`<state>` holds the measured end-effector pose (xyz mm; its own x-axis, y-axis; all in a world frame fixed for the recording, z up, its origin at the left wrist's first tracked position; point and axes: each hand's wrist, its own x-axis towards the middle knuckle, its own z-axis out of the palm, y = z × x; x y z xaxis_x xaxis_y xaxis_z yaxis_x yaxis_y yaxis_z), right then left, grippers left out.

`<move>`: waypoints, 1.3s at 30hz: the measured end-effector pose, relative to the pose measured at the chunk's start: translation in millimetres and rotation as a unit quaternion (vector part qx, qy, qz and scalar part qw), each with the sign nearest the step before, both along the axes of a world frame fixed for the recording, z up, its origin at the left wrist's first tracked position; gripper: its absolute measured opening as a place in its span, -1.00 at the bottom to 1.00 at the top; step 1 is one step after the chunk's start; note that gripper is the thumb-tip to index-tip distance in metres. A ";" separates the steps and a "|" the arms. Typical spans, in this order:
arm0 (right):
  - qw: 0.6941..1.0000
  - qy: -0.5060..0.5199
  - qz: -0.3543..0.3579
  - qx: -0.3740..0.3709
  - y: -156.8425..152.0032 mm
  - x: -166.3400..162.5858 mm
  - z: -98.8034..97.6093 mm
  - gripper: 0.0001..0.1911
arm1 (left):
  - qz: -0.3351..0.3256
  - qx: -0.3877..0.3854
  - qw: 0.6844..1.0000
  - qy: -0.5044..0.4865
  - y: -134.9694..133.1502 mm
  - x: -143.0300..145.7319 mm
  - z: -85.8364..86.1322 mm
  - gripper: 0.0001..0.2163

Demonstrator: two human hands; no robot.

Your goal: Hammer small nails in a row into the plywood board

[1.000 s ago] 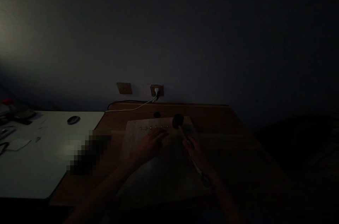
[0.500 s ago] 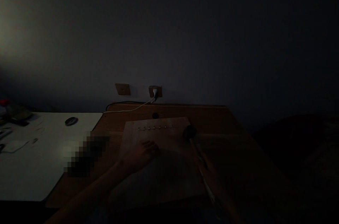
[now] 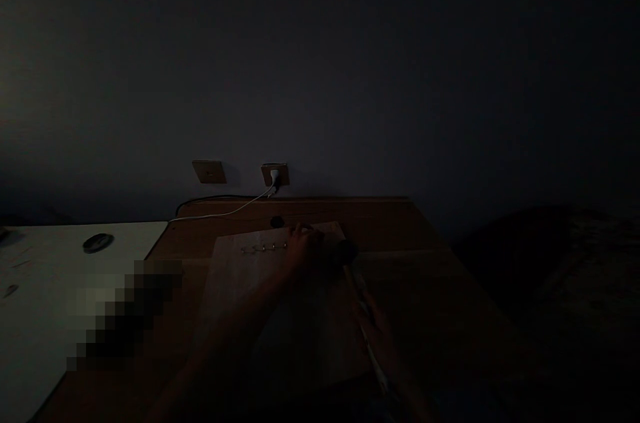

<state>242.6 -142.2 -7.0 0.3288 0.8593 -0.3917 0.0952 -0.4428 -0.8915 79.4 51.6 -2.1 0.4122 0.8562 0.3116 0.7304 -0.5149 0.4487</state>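
Observation:
A pale wooden board lies on the brown table, with a row of small upright nails near its far edge. My left hand is over the right part of that row, its fingers bent together at the board's far side; it covers some nails, and what it pinches is too dark to tell. A hammer with a dark round head and a long handle is gripped in my right hand. Its head is by the board's right edge, close to my left hand.
A white tabletop adjoins on the left, bearing a dark round object. Cables run along the table's back edge to a wall socket; another wall plate is beside it. The light is very dim.
My left hand has moved from the middle of the board up and right to the nail row. My right hand still holds the hammer. The whole view has shifted right.

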 end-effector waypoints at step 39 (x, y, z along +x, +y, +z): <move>0.996 -0.045 0.029 0.078 59.3 -3.7 13.7 -0.23 | 0.019 -0.085 0.995 -0.048 4.9 -2.1 -7.1 -0.59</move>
